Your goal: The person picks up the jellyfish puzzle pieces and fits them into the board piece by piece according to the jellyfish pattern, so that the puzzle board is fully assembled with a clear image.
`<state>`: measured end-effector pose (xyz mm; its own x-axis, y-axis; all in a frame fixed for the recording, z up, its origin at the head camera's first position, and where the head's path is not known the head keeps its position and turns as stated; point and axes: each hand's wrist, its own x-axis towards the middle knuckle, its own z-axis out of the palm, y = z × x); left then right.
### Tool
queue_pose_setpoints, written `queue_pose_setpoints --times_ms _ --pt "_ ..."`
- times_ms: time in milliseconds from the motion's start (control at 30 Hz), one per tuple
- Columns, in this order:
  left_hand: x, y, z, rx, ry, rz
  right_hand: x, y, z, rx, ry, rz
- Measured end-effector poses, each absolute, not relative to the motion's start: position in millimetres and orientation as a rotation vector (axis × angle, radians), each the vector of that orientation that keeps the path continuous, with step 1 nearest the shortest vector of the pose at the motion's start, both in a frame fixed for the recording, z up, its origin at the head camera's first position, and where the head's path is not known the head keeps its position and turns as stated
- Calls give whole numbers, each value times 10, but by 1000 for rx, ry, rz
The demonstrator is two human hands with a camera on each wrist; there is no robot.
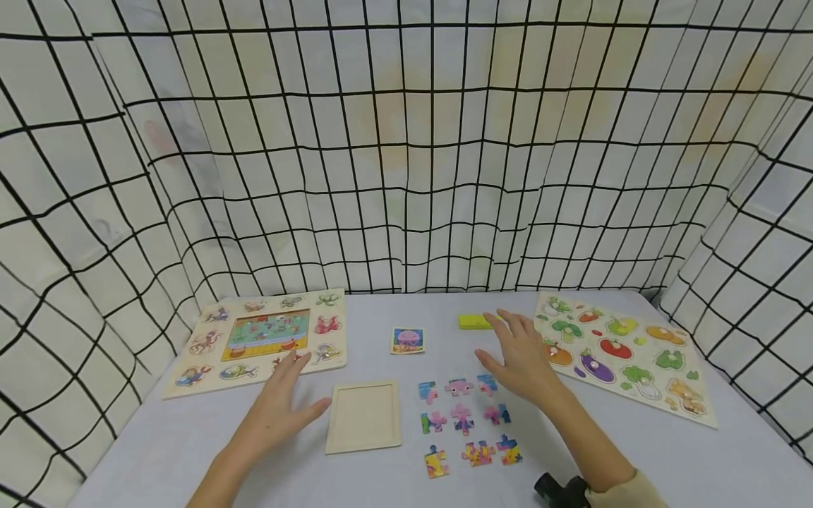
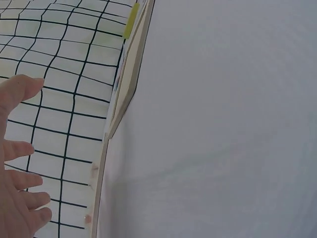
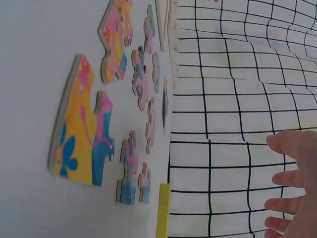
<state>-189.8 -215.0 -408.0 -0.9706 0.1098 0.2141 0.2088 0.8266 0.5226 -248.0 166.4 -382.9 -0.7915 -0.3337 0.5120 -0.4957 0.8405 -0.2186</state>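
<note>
My left hand (image 1: 276, 406) hovers with fingers spread beside an empty square wooden puzzle tray (image 1: 364, 418), its fingertips overlapping the lower edge of a sea-animal board (image 1: 212, 381) in the head view. The right hand (image 1: 524, 360) is held up with parted fingers, close to a yellow block (image 1: 473, 322) and the left edge of a vegetable board (image 1: 574, 339). Neither holds anything. Between them several loose jigsaw pieces (image 1: 463, 419) lie apart in three rows, pink, blue and yellow. A yellow-and-blue jigsaw piece (image 3: 74, 134) shows large in the right wrist view.
A small square picture card (image 1: 408, 341) with a pink sea creature lies behind the tray. White cloth covers the table (image 1: 375, 487). White walls with a black grid (image 1: 432, 166) rise at the back and both sides. A black device (image 1: 562, 490) sits at the right wrist.
</note>
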Motion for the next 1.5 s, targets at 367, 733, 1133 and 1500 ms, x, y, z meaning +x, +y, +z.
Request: queue_pose_setpoints --times_ms 367,733,1133,1500 --pt "-1977 -2055 -4229 -293 -2861 -993 -2593 1365 -3741 699 -2510 493" --pt "-1978 -2006 -4408 -336 -2886 -1081 -2548 1119 -3964 774 -2695 547" --pt "-1947 -1972 -4513 -427 -2910 -947 -2591 1029 -4232 893 -2813 696" --pt "-1901 -2008 -4541 -459 -2901 -834 -2540 997 -4380 934 -2901 638"
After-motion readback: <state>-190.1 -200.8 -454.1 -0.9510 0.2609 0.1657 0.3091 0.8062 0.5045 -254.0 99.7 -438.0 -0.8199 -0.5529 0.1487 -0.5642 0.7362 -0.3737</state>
